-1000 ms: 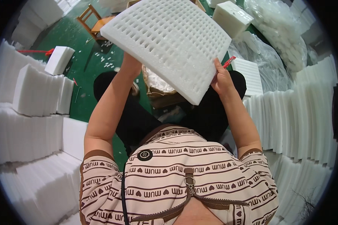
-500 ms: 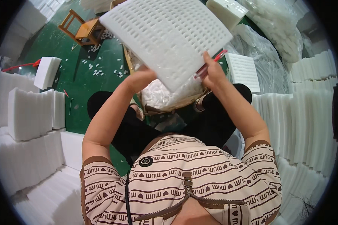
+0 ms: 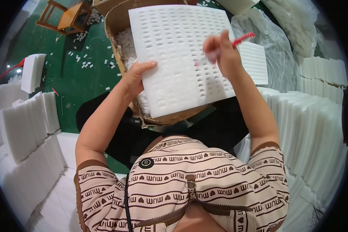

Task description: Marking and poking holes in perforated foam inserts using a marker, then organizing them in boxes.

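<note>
A white foam sheet (image 3: 170,85) with rows of small slots lies tilted across the top of a cardboard box (image 3: 174,118). My left hand (image 3: 137,77) grips the sheet's left edge, with the thumb on its upper face. Over the right part of the sheet, my right hand (image 3: 226,56) is closed around a slim red pen-like tool (image 3: 243,38). Its fingers are smeared by motion, and a pinkish tip shows close to the slots. Whether the tip touches the foam I cannot tell. White foam bits (image 3: 127,40) show in the box beside the sheet.
Stacks of white foam sheets stand on the left (image 3: 23,127) and right (image 3: 297,116). Another slotted sheet (image 3: 255,63) lies beyond my right forearm, next to clear plastic wrap (image 3: 274,58). A wooden chair (image 3: 67,17) and scattered foam bits (image 3: 83,60) are on the green floor.
The foam sheet has come down and turned, and now rests over the box. My right hand has let go of its edge and moved above its slotted face with the red tool.
</note>
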Demonstrator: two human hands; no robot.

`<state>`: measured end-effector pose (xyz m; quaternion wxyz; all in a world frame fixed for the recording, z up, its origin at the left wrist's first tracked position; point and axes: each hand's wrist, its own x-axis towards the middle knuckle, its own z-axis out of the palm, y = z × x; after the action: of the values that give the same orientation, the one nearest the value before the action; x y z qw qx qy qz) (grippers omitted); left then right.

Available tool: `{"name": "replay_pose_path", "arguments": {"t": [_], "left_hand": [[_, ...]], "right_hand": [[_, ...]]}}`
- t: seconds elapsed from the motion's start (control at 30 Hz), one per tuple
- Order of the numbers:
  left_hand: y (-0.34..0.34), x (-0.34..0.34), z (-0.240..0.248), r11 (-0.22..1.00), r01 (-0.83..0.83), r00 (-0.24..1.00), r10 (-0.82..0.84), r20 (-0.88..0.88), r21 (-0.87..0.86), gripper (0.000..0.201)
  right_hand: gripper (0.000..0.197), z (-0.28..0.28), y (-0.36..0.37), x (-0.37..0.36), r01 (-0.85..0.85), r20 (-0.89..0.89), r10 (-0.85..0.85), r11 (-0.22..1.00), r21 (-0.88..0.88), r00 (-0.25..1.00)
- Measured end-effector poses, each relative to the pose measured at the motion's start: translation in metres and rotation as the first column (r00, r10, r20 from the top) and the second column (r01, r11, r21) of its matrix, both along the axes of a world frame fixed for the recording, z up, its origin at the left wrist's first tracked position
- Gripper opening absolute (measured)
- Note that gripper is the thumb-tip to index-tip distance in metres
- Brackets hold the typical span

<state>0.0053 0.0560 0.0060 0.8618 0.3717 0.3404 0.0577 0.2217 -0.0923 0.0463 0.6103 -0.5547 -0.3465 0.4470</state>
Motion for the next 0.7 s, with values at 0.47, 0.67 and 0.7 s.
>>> {"name": "replay_pose_path", "arguments": {"t": [0.47, 0.67, 0.7], "left_hand": [[0.017, 0.013, 0.006, 0.998, -0.056, 0.998, 0.056, 0.007, -0.016, 0.065], [0.008, 0.011, 0.005, 0.996, -0.006, 0.999, 0.002, 0.049, 0.086, 0.056], [0.007, 0.010, 0.004, 0.992, 0.017, 0.998, -0.025, 0.059, 0.128, 0.054]], "right_hand": [[0.043, -0.031, 0.032, -0.018, 0.396, 0.066, -0.396, 0.918, 0.013, 0.916], [0.038, -0.043, 0.035, -0.029, 0.185, 0.866, -0.116, 0.982, 0.028, 0.486], [0.037, -0.045, 0.035, -0.031, 0.137, 0.977, -0.023, 0.991, -0.007, 0.213]]}}
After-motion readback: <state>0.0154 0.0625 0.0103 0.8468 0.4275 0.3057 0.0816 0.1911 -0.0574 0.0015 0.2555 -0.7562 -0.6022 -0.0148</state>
